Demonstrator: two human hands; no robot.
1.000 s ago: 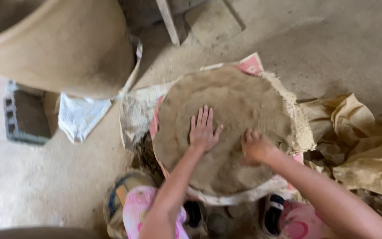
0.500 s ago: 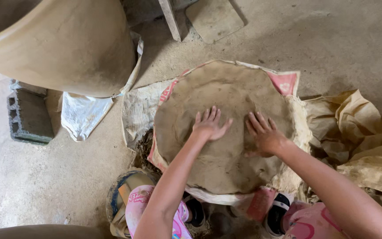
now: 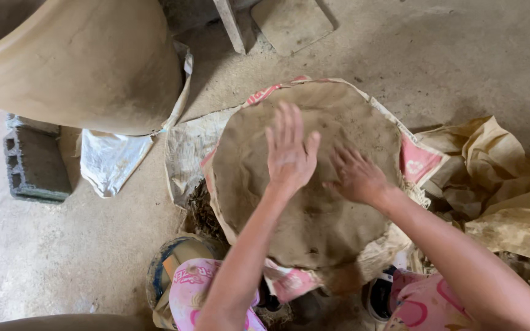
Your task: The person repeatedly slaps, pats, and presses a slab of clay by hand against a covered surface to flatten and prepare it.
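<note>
Clay, a big flat round slab (image 3: 314, 202) of it, sat on a pink-and-white woven sack (image 3: 417, 160) spread on the concrete floor (image 3: 62, 263). Left hand (image 3: 288, 150) was wide open, fingers spread and pointing to 12 o'clock, over the slab's middle; couldn't tell if it was pressing or just above. Right hand (image 3: 358, 176) lay flat and open on the clay just at its 3 o'clock side. Huge clay pot (image 3: 75, 61) sat at 10 o'clock, grey cinder block (image 3: 35, 160) at 9, crumpled brown sacking (image 3: 504, 184) at 3.
</note>
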